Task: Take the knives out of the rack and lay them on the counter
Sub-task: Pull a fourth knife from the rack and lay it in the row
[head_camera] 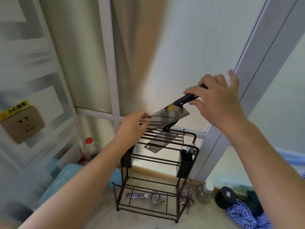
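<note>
Both hands' fingers pinch a cleaver above the rack; another knife sits inside.

cleaver handle mostly under right-hand fingers; second knife partly behind rack bars

Wall socket with a yellow warning label above it. Right of and below the socket: a red-capped bottle and a blue container. Farther right of the socket, low in the view: a metal squeezer, a glass jar, a black round lid, and blue checked cloth.
</note>
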